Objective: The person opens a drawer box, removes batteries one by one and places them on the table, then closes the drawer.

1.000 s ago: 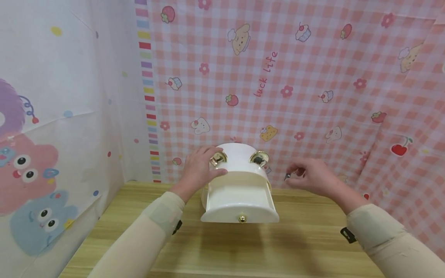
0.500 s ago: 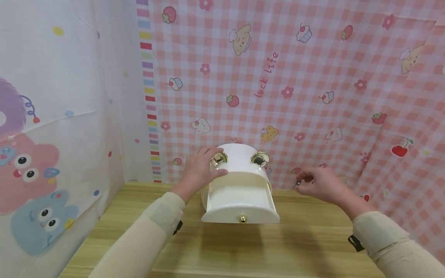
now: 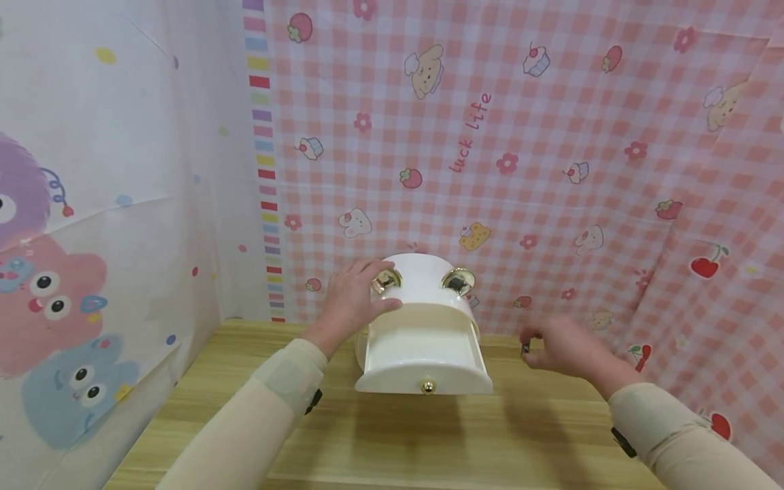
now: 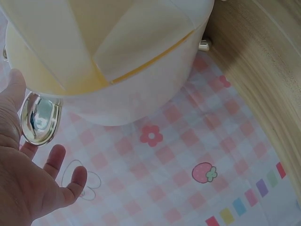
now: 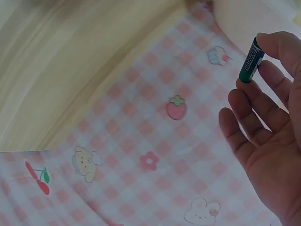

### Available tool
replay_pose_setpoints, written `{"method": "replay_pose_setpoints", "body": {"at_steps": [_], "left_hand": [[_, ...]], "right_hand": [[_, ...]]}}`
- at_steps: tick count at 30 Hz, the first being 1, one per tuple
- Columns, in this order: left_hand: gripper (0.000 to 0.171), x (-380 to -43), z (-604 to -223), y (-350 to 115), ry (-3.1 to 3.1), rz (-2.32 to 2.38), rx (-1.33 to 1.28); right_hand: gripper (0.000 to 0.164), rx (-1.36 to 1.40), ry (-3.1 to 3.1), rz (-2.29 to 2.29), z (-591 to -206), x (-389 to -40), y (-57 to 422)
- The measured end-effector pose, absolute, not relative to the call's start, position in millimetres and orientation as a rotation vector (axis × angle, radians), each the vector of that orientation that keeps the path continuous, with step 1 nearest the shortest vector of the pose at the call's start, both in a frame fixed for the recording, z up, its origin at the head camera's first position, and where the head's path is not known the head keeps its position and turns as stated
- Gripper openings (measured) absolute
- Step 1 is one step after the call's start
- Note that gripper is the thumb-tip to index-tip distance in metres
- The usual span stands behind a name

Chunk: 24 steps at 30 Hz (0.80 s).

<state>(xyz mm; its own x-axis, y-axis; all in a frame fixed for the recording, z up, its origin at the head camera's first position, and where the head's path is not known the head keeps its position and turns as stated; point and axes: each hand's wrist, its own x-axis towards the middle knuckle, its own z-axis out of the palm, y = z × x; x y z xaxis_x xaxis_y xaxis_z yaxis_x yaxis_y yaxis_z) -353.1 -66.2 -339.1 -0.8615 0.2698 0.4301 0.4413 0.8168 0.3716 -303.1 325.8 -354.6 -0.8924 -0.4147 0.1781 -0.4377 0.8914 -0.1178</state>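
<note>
A white box (image 3: pixel 419 279) with a rounded top and two gold ear-like discs stands at the back of the table. Its drawer (image 3: pixel 422 378) is pulled out toward me, a gold knob on its front. My left hand (image 3: pixel 349 303) steadies the box, thumb at the front rim and index finger round the left gold disc (image 4: pixel 41 118); the other fingers hang loosely in the left wrist view. Off to the right, my right hand (image 3: pixel 566 347) pinches a small green battery (image 5: pixel 251 61) between thumb and fingertips, the remaining fingers spread below it.
A wooden table (image 3: pixel 306 442) lies under the box. Pink checked cloth (image 3: pixel 465 136) with printed pictures hangs behind and at the right. On the left hangs a white cloth (image 3: pixel 122 238) with cartoon figures.
My right hand has moved right and then down toward the table with the battery in it. The left hand, box and drawer have kept their places.
</note>
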Motion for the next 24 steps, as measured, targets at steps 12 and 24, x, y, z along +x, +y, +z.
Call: {"method": "replay_pose_setpoints", "body": {"at_steps": [12,24], "left_hand": [[0.073,-353,-340,-67,-2.627,-0.678,-0.548],[0.074,-351,-339,-66,-2.632,-0.696,-0.534]], "right_hand": [[0.019,0.817,-2.938,0.062,-400,-305,324],[0.022,0.929,-2.966,0.036,-433,-315,315]]}}
